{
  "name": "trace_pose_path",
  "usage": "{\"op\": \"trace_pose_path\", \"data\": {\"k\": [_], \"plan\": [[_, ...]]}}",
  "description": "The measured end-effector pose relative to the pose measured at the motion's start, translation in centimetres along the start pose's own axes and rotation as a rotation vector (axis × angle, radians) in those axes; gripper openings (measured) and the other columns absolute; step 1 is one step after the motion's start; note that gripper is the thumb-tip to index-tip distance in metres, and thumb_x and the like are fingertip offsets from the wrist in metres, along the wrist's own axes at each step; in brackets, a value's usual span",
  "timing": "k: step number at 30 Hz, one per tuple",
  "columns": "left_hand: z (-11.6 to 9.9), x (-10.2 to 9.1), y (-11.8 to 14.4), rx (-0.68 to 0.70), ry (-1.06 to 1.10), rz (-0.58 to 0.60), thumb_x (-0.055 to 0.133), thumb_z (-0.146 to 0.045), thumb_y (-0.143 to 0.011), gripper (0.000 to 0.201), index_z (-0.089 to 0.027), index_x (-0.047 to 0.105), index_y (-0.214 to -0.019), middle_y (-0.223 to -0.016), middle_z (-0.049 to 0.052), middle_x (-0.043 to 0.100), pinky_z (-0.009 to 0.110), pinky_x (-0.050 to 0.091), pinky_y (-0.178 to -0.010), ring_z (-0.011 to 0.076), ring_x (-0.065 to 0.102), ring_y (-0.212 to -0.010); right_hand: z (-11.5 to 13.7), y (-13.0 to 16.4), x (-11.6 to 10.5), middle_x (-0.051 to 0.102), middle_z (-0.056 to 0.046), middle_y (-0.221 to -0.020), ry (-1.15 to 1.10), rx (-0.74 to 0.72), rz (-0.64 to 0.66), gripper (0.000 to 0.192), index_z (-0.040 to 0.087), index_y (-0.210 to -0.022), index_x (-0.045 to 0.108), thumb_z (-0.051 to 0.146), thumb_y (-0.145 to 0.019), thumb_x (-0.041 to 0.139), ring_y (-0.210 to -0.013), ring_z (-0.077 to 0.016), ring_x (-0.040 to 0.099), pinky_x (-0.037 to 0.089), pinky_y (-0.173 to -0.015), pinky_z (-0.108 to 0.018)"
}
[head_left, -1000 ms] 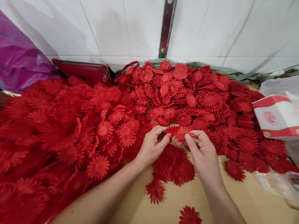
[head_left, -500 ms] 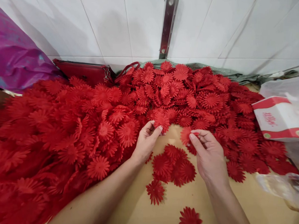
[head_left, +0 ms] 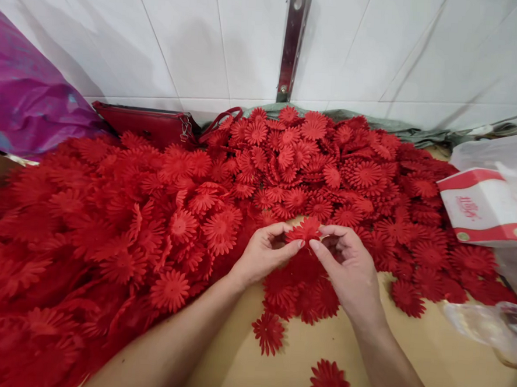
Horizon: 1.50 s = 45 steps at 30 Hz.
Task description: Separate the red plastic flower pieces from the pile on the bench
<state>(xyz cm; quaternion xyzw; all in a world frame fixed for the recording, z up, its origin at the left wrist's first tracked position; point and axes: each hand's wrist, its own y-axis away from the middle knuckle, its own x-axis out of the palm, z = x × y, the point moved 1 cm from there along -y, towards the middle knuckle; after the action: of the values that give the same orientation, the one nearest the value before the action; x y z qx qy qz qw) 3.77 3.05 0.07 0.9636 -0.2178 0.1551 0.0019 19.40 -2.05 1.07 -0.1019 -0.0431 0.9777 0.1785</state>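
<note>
Between my two hands is a red artificial flower piece (head_left: 305, 229) with thin pointed petals, held above the table. My left hand (head_left: 267, 249) pinches its left edge between thumb and fingers. On the opposite edge, the thumb and fingers of my right hand (head_left: 346, 263) are closed too. Whether one layer or several are stacked there I cannot tell. Just below my hands lies a small heap of red flower pieces (head_left: 298, 295) on the table. One loose flower piece (head_left: 268, 333) lies in front of it, and another flower piece (head_left: 329, 385) is nearer to me.
A big pile of red flower pieces (head_left: 120, 237) spreads over the left and back of the table (head_left: 231, 355). Behind it sit a red purse (head_left: 144, 125) and a purple bag (head_left: 32, 86). To the right are a white-and-red box (head_left: 485, 204) and clear plastic packaging (head_left: 491, 327).
My hands have come together: the left moved right, the right slightly left. The separate red pieces they held apart now meet between my fingertips.
</note>
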Motion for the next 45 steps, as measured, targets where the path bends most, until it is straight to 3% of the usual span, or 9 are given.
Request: {"op": "trace_pose_path", "data": {"k": [6, 10, 16, 20, 27, 31, 34, 39, 45], "plan": [[0.0, 0.0, 0.0, 0.021, -0.027, 0.005, 0.08, -0.037, -0.081, 0.025, -0.016, 0.068, -0.083, -0.083, -0.001, 0.066, 0.024, 0.046, -0.081, 0.0119, 0.057, -0.078, -0.6, -0.1, 0.3, 0.063, 0.002, -0.085, -0.164, 0.045, -0.034, 0.021, 0.023, -0.084, 0.062, 0.033, -0.079, 0.08, -0.078, -0.0141, 0.057, 0.045, -0.077, -0.029], [-0.1, -0.4, -0.1, -0.005, 0.021, -0.1, 0.075, -0.041, -0.086, 0.027, -0.017, 0.065, -0.091, -0.089, 0.001, 0.065, 0.025, 0.048, -0.082, 0.0122, 0.057, -0.081, -0.6, -0.3, 0.0, 0.063, 0.003, -0.087, -0.353, 0.052, -0.115, 0.022, 0.024, -0.083, 0.06, 0.031, -0.079, 0.08, -0.08, -0.0131, 0.059, 0.046, -0.079, -0.028], [-0.1, -0.6, -0.2, 0.104, 0.018, -0.259, 0.071, -0.036, -0.09, 0.044, -0.028, 0.05, -0.128, -0.093, -0.001, 0.06, 0.024, 0.05, -0.079, 0.0124, 0.057, -0.081, -0.5, -0.4, -0.1, 0.067, 0.001, -0.089, -0.316, 0.059, -0.132, 0.024, 0.025, -0.099, 0.064, 0.032, -0.081, 0.079, -0.08, -0.0131, 0.061, 0.048, -0.078, -0.027], [-0.3, -0.5, 0.0, 0.104, -0.124, -0.166, 0.064, -0.038, -0.095, 0.022, -0.022, 0.066, -0.108, -0.103, 0.004, 0.061, 0.029, 0.053, -0.083, 0.0151, 0.063, -0.084, -0.5, -0.2, -0.1, 0.07, -0.002, -0.095, -0.212, 0.044, -0.071, 0.027, 0.025, -0.107, 0.063, 0.038, -0.086, 0.074, -0.084, -0.0162, 0.064, 0.051, -0.079, -0.031], [-1.2, -0.2, 0.5, 0.153, -0.398, -0.049, 0.074, -0.038, -0.086, 0.024, -0.02, 0.074, -0.102, -0.1, 0.006, 0.069, 0.033, 0.047, -0.09, 0.0215, 0.062, -0.096, 0.1, 0.4, 0.2, 0.067, -0.001, -0.092, -0.033, -0.009, 0.057, 0.022, 0.026, -0.111, 0.062, 0.04, -0.095, 0.063, -0.084, -0.0168, 0.062, 0.05, -0.081, -0.031], [-1.3, -0.2, 0.5, 0.18, -0.406, -0.009, 0.077, -0.033, -0.084, 0.029, -0.02, 0.073, -0.109, -0.107, 0.007, 0.07, 0.033, 0.046, -0.095, 0.0214, 0.063, -0.101, 0.1, 0.5, 0.6, 0.063, 0.003, -0.081, -0.037, -0.036, 0.074, 0.017, 0.025, -0.106, 0.058, 0.037, -0.095, 0.064, -0.075, -0.014, 0.059, 0.048, -0.074, -0.028], [-0.9, -0.3, 0.4, 0.187, -0.396, -0.024, 0.076, -0.029, -0.085, 0.026, -0.021, 0.073, -0.109, -0.107, 0.007, 0.07, 0.032, 0.046, -0.094, 0.0203, 0.063, -0.101, 0.0, 0.5, 0.7, 0.056, 0.006, -0.071, -0.047, -0.033, 0.046, 0.017, 0.025, -0.103, 0.057, 0.035, -0.093, 0.067, -0.066, -0.0122, 0.053, 0.045, -0.068, -0.025], [-0.3, -0.4, 0.1, 0.166, -0.347, -0.044, 0.074, -0.03, -0.085, 0.011, -0.019, 0.074, -0.089, -0.089, 0.003, 0.067, 0.029, 0.045, -0.086, 0.0172, 0.06, -0.086, -0.3, 0.3, 0.7, 0.06, 0.005, -0.074, -0.1, -0.019, 0.017, 0.022, 0.024, -0.102, 0.058, 0.038, -0.09, 0.07, -0.067, -0.0124, 0.055, 0.045, -0.068, -0.025], [0.4, -0.8, -0.5, 0.087, -0.037, -0.289, 0.076, -0.038, -0.082, 0.021, -0.019, 0.069, -0.087, -0.087, 0.0, 0.064, 0.028, 0.045, -0.085, 0.0143, 0.056, -0.082, -0.5, 0.1, 0.1, 0.056, 0.005, -0.073, -0.119, -0.042, -0.153, 0.024, 0.024, -0.105, 0.062, 0.042, -0.091, 0.068, -0.065, -0.0113, 0.051, 0.044, -0.065, -0.024]]}}
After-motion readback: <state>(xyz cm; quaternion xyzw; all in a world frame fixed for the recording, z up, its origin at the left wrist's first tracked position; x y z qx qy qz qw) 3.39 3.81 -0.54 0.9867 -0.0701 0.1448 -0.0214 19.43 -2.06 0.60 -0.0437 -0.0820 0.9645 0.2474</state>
